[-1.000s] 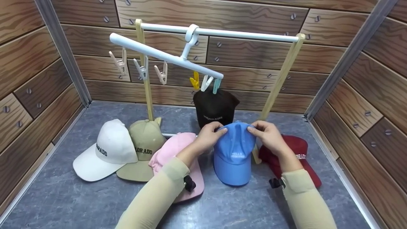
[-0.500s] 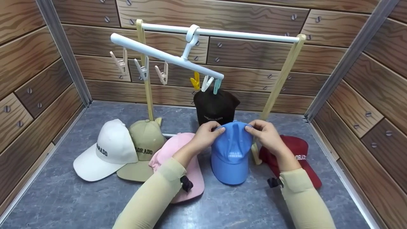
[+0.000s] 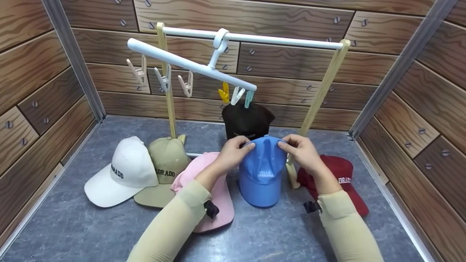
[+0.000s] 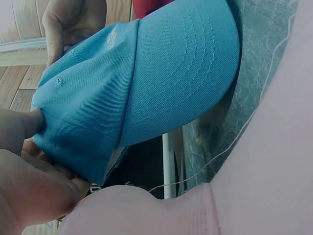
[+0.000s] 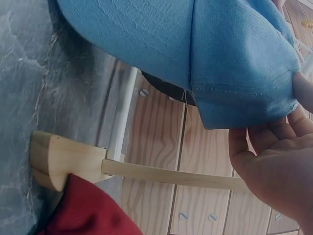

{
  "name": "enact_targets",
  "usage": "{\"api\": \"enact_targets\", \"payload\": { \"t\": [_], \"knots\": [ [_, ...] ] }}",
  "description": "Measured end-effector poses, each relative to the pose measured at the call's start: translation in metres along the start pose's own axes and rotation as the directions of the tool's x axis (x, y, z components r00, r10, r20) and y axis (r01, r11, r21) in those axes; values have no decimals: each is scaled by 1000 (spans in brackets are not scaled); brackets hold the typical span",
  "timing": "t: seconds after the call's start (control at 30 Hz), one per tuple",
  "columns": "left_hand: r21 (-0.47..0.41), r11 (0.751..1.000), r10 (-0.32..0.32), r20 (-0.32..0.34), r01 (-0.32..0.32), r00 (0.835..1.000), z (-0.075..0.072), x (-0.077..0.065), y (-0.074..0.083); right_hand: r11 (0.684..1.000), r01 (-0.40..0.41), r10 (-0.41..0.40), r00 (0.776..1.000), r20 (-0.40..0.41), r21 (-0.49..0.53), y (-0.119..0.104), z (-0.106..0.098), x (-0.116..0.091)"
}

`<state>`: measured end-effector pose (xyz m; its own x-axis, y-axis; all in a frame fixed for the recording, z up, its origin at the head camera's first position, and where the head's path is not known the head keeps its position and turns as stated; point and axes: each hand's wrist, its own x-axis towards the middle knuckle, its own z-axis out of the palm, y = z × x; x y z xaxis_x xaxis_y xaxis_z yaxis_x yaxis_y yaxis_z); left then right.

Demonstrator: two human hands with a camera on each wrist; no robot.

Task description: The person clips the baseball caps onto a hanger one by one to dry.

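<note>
A blue baseball cap (image 3: 262, 171) with white lettering is held upright, brim down, in front of the rack. My left hand (image 3: 232, 154) pinches the left side of its crown, thumb in front and fingers behind. On the other side my right hand (image 3: 302, 151) pinches the crown the same way; in the right wrist view its fingers (image 5: 271, 134) lie behind the fabric. Behind the blue cap a black cap (image 3: 247, 122) hangs from a teal clothespin (image 3: 249, 99) at the low right end of a tilted white hanger (image 3: 189, 65).
White (image 3: 133, 167), olive (image 3: 168, 160) and pink (image 3: 214, 203) caps sit at left, a dark red cap (image 3: 336, 167) at right. The hanger hooks over the rack's white rod (image 3: 284, 40); yellow (image 3: 223, 92), white (image 3: 237, 95) and pale clothespins (image 3: 138, 72) hang along it. Wood-patterned walls surround the grey floor.
Both hands have moved slightly left and up, away from me, carrying the blue cap. It now covers more of the black cap's lower part. The other caps and the hanger stay put.
</note>
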<state>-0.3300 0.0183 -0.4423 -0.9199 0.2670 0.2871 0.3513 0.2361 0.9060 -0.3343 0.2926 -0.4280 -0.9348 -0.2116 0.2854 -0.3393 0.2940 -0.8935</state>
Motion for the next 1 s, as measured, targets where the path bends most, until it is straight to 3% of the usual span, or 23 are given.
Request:
{"api": "enact_targets", "payload": {
  "t": [0.57, 1.0],
  "knots": [
    [-9, 1000, 18, -31, -18, 999, -14, 8, 6, 997, 72, -72, 995, -76, -5, -9, 13, 12],
    [-5, 1000, 10, -58, -11, 998, -26, 12, 9, 997, 78, -78, 991, -104, -9, -21, 24, 24]
  ]
}}
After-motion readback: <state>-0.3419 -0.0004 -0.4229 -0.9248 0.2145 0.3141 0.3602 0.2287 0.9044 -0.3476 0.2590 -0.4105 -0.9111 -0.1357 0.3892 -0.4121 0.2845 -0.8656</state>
